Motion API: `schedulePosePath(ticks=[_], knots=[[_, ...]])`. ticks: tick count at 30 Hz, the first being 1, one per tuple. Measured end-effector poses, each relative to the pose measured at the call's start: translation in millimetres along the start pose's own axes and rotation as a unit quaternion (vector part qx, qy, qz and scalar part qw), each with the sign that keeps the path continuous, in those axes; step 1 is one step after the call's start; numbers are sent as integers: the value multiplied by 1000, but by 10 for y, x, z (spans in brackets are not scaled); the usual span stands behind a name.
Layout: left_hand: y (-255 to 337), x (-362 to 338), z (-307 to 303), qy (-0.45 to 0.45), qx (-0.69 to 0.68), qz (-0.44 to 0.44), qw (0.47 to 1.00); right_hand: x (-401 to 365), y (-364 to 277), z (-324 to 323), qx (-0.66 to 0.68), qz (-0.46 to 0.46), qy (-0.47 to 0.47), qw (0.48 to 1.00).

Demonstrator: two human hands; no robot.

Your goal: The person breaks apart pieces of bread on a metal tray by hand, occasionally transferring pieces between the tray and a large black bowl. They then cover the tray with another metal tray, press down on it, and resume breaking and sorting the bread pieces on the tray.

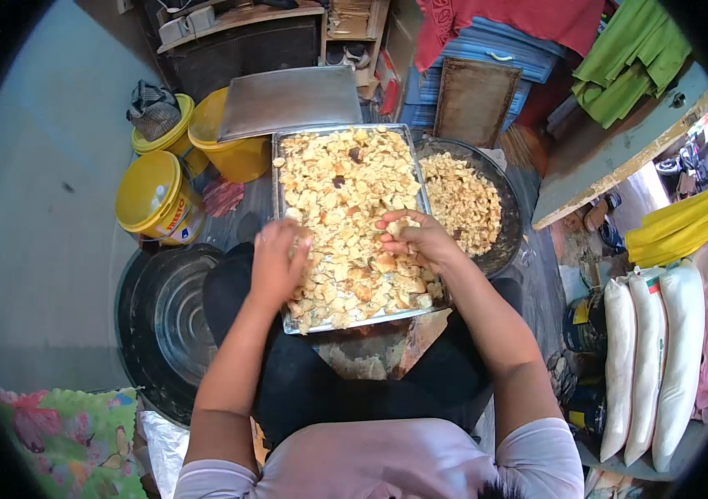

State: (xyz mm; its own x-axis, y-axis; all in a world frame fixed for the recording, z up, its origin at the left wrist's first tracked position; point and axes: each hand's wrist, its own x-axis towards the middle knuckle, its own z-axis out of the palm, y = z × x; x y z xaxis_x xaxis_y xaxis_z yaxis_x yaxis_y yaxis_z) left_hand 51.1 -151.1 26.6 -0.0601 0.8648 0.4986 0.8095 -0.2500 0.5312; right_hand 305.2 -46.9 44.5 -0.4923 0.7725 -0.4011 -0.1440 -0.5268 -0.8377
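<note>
A rectangular metal tray [370, 320], spread with pale, browned pieces that look like broken bread [350, 200], lies across my knees. Over its left edge is my left hand [279, 259], its fingers bent and smeared by motion, so what they hold, if anything, cannot be made out. My right hand [417, 239] is above the right side of the tray. Its thumb and fingers pinch a small bread piece [404, 223]. A few darker bits lie among the pieces near the tray's far end.
A round dark pan [510, 241] of smaller bread pieces stands to the right. An upturned-looking metal tray [287, 104] rests by yellow buckets [150, 187] at the back left. A black basin [142, 333] sits left; filled white sacks [649, 366] stand right.
</note>
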Motion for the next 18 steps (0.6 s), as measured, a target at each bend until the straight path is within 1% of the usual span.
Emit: schedulePosePath(ticks=[1, 2, 3, 5, 6, 7, 8, 9, 10, 11, 12, 13, 14, 15, 17, 18], knots=[[-55, 157, 21, -3, -1, 2, 1000, 30, 2, -1, -38, -8, -9, 999], [-110, 316, 47, 21, -15, 15, 1000, 64, -19, -2, -36, -9, -6, 999], [-128, 419, 64, 45, -28, 27, 998, 91, -49, 8, -83, -9, -14, 996], [-101, 525, 118, 42, -53, 35, 997, 83, -91, 45, -193, -11, -20, 981], [-51, 573, 142, 41, -77, 42, 995, 83, -50, 71, -193, -11, -17, 981], [42, 539, 155, 31, -108, 40, 993, 71, 34, 111, -289, -93, -13, 953], [154, 453, 168, -2, -168, -6, 986, 55, 131, 138, -380, -174, -9, 908], [272, 337, 188, -35, -227, -52, 972, 130, 358, 61, -406, -242, -25, 881], [387, 202, 227, -44, -234, -52, 970, -61, 276, 205, -337, -64, -38, 939], [477, 34, 318, -76, -294, -87, 949, -114, 391, 198, -365, -80, -48, 926], [631, -53, 290, -120, -308, -101, 938, -150, 518, 175, -393, -96, -59, 913], [667, -164, 358, -107, -297, -72, 946, -173, 626, 157, -393, -95, -58, 913], [669, -255, 426, -93, -286, -43, 953, -187, 728, 145, -458, -187, -56, 867], [672, -305, 450, -94, -285, -44, 953, -206, 738, 183, -516, -277, -54, 809], [678, -370, 470, -107, -253, -89, 957, -243, 705, 240, -512, -279, -56, 810], [671, -377, 481, -108, -249, -89, 958, -262, 674, 270, -510, -282, -57, 811]])
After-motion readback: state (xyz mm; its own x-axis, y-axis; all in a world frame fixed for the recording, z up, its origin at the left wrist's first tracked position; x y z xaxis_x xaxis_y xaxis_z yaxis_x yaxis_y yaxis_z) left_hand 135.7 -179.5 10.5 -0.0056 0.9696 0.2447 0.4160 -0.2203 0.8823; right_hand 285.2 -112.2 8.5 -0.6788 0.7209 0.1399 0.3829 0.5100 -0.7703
